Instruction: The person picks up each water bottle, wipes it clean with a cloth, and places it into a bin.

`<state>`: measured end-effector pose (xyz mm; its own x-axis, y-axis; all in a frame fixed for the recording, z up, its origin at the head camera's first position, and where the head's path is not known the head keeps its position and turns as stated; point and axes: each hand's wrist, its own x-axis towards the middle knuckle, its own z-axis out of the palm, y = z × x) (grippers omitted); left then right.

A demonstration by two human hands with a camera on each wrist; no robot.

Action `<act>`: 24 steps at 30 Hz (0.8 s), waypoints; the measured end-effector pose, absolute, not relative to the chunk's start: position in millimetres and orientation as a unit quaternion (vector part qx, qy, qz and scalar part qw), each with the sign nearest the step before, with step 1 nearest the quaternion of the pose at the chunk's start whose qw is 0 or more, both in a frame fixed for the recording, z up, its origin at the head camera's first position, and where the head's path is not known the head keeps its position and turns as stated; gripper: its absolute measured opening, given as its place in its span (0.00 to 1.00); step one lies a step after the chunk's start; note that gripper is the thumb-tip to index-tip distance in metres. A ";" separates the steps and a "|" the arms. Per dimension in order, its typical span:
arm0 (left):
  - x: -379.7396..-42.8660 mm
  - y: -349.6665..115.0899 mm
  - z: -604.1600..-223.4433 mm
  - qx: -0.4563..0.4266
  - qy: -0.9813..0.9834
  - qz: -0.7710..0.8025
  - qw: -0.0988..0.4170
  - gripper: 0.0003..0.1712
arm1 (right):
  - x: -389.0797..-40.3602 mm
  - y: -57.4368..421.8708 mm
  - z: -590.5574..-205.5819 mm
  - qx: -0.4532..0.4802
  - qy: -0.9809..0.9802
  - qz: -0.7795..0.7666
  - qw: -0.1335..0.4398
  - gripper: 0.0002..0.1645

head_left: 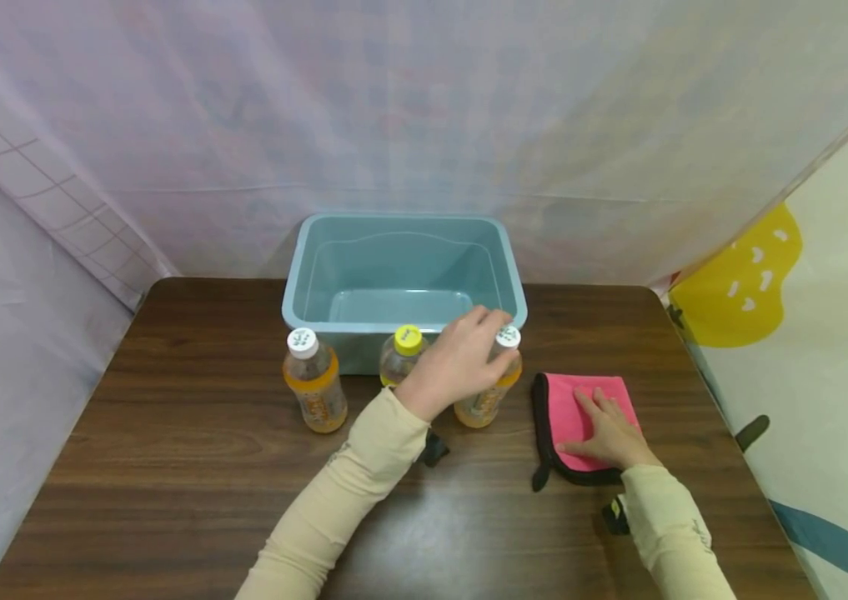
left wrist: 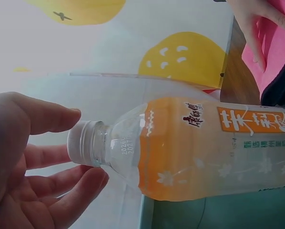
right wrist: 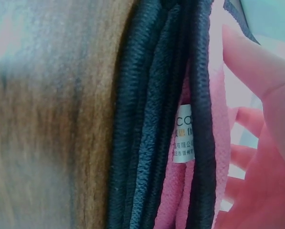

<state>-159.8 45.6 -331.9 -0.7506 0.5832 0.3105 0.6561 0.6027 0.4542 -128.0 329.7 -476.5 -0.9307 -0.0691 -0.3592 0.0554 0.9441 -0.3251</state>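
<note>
Spread around the white cap of the right-hand drink bottle (head_left: 485, 400) are the fingers of my left hand (head_left: 461, 362). In the left wrist view, thumb and fingers of the left hand (left wrist: 42, 157) surround the cap (left wrist: 85, 143), with a slight gap above it. That bottle, orange-labelled, stands upright on the table. My right hand (head_left: 611, 433) rests with fairly straight, spread fingers on a folded pink cloth (head_left: 566, 400) with black edging. The right wrist view shows the cloth's stacked layers (right wrist: 199, 143) and a white tag (right wrist: 184, 133).
A light blue plastic bin (head_left: 404, 312) stands behind the bottles. To the left is another white-capped bottle (head_left: 316, 383); a yellow-capped bottle (head_left: 403, 358) stands between, partly hidden by my left hand. The brown wooden table (head_left: 168, 467) meets curtains at the back and sides.
</note>
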 end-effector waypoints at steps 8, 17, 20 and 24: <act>-160.4 46.3 -332.8 -0.348 -0.892 -0.278 0.077 0.17 | -128.1 331.1 -477.3 -0.013 0.969 -0.175 0.175 0.64; -161.9 46.9 -328.7 -0.339 -0.897 -0.277 0.051 0.18 | -128.7 330.3 -477.9 -0.021 0.971 -0.171 0.165 0.62; -162.1 47.6 -328.1 -0.336 -0.899 -0.277 0.047 0.18 | -128.8 329.5 -477.6 -0.018 0.971 -0.168 0.169 0.61; -162.1 48.3 -327.2 -0.332 -0.902 -0.273 0.040 0.19 | -128.2 328.0 -476.8 -0.019 0.972 -0.161 0.169 0.60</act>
<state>-162.1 48.3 -327.2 -0.7770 0.5764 0.2530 0.6200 0.6310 0.4663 -128.2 328.0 -476.8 -0.9421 -0.0918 -0.3225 0.0170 0.9475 -0.3194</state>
